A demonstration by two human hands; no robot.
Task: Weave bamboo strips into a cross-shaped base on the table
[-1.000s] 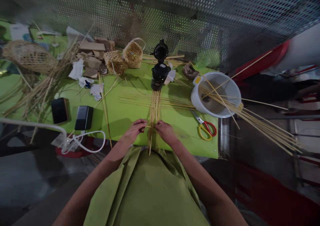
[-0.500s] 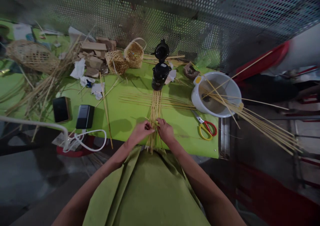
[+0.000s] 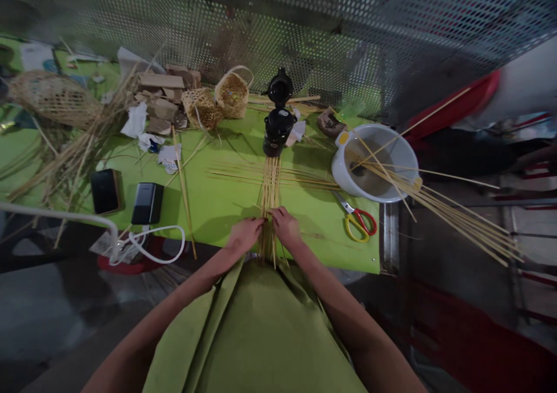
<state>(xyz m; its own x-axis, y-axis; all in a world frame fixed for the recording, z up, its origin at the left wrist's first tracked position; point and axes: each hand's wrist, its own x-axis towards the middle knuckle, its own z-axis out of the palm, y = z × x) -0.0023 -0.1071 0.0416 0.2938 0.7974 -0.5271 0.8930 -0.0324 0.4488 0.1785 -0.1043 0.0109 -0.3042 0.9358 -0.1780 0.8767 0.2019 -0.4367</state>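
A bundle of thin bamboo strips [image 3: 270, 193] lies lengthwise on the green table [image 3: 217, 201], running from a black flask [image 3: 277, 130] toward me. More strips [image 3: 243, 174] cross it sideways. My left hand [image 3: 246, 234] and my right hand [image 3: 284, 227] sit side by side at the near end of the bundle. Both hands have their fingers curled and pinched on the strips.
A white bowl [image 3: 375, 162] with long strips [image 3: 452, 210] sticking out stands at right, yellow-red scissors [image 3: 359, 222] beside it. Two dark devices [image 3: 126, 198] and a white cable [image 3: 148, 248] lie at left. Small woven baskets [image 3: 217, 100], wood blocks and loose straw fill the back left.
Both hands have drawn closer together on the bundle and slid a little toward me. The view has barely shifted.
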